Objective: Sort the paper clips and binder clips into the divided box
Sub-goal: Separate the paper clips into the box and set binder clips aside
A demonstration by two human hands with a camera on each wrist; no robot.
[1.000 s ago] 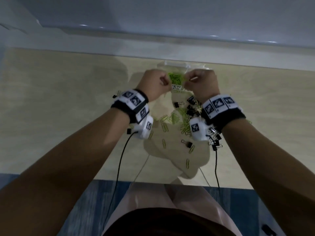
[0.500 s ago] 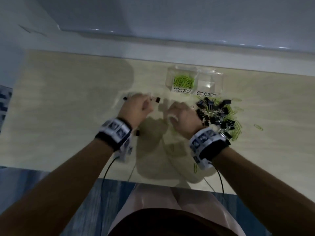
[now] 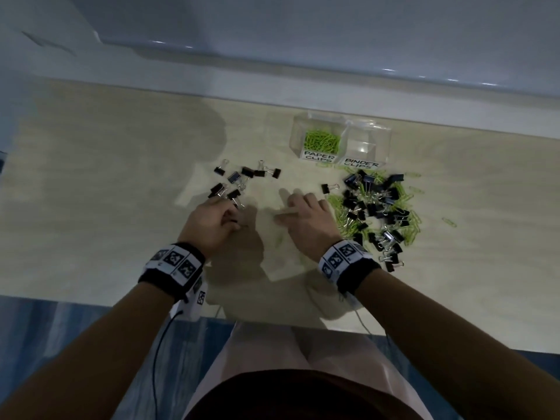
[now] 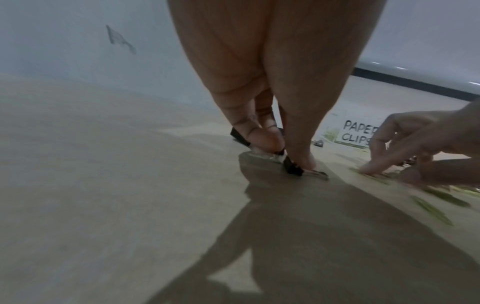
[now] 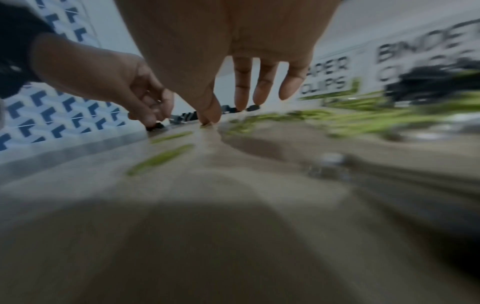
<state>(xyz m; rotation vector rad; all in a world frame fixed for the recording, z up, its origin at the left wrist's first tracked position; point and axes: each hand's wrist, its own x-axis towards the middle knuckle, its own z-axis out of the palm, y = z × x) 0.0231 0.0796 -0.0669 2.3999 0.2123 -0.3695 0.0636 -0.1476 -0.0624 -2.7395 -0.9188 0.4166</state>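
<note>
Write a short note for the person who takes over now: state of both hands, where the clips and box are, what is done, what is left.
Left hand: pinching a black binder clip on the table.
Right hand: open, fingers spread, fingertips on the table, holding nothing.
Divided box: at the far edge. Its PAPER CLIPS side holds green paper clips; its BINDER CLIPS side looks empty.
Small group of binder clips lies ahead of the left hand.
Mixed pile of both kinds lies right of the right hand.
Left to do: all binder clips, plus remaining paper clips.
</note>
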